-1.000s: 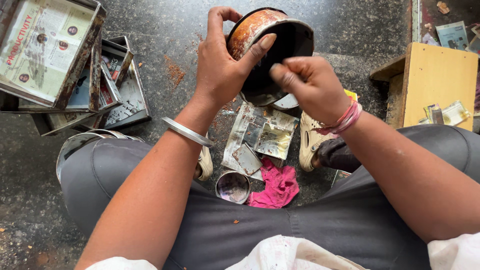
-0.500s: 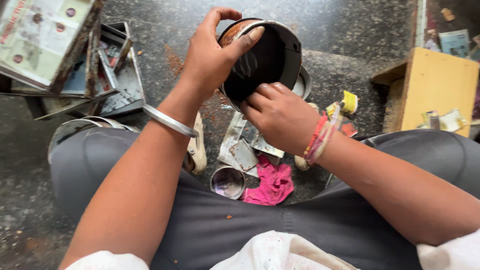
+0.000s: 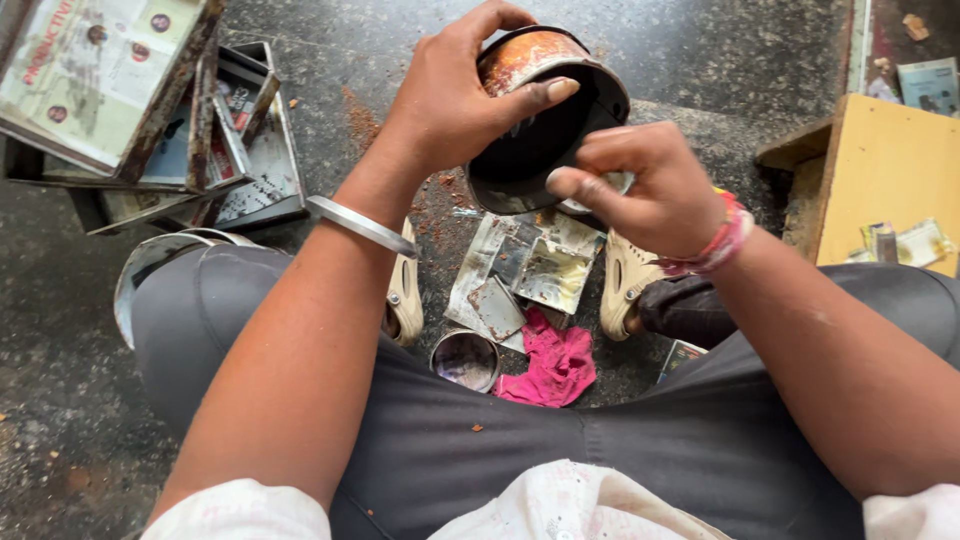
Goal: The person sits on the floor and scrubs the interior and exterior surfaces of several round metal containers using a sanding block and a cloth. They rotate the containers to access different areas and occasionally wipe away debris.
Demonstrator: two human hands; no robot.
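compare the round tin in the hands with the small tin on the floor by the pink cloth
The rusty round tin is larger and held tilted in the left hand, with the right hand at its rim. The small tin is silvery and sits mouth up on the floor by the pink cloth. Both are round, open metal containers.

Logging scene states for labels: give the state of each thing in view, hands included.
rusty round metal tin: held tilted, open side toward the person
left hand: gripping the tin
right hand: at the tin's rim
small round metal cup: upright on floor
pink cloth: crumpled
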